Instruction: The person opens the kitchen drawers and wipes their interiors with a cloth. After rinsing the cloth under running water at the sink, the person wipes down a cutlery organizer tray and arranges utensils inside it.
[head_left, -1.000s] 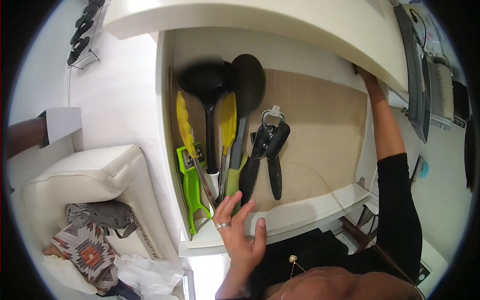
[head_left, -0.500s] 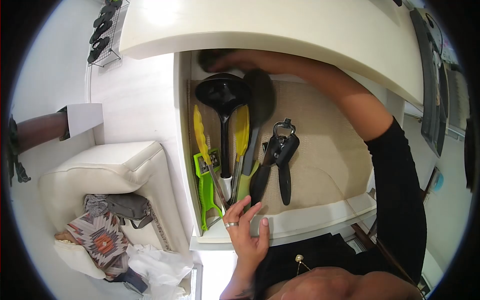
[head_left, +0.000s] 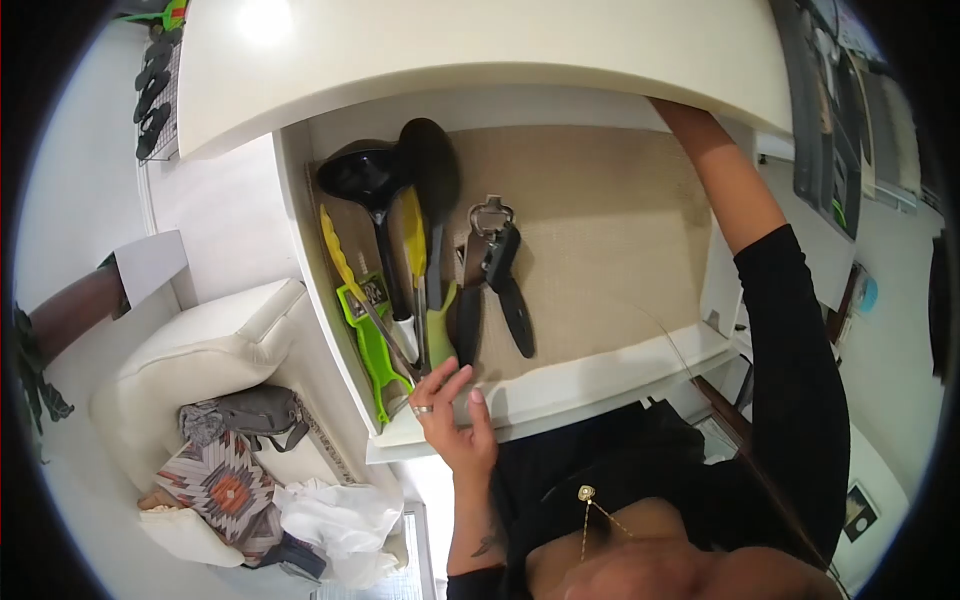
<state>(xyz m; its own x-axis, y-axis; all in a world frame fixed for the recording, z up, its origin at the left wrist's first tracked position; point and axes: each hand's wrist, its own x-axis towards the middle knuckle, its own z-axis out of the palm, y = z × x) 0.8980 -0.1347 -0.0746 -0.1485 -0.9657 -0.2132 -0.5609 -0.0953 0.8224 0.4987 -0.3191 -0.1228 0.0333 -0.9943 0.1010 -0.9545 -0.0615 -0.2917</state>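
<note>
My left hand (head_left: 452,415) rests at the front edge of the open drawer (head_left: 560,375), fingers apart and holding nothing, just below the utensils' handle ends. My right forearm (head_left: 715,165) reaches over the drawer's right side, and the hand is hidden under the countertop. On the left of the drawer lie a black ladle (head_left: 385,240), a black spoon (head_left: 430,165) with a light-green handle end, yellow-tipped tongs (head_left: 338,248) and a bright green tool (head_left: 372,345). Beside them sits a can opener (head_left: 495,265) with black handles.
A beige liner (head_left: 610,230) covers the drawer bottom. The white countertop (head_left: 480,40) overhangs its back. To the left stands a cream armchair (head_left: 200,340) with a patterned cushion (head_left: 225,490), a grey bag (head_left: 260,415) and a white plastic bag (head_left: 340,525).
My right hand has moved from the back left of the drawer to the right, out of sight under the countertop. My left hand stays at the front edge. The camera view has shifted.
</note>
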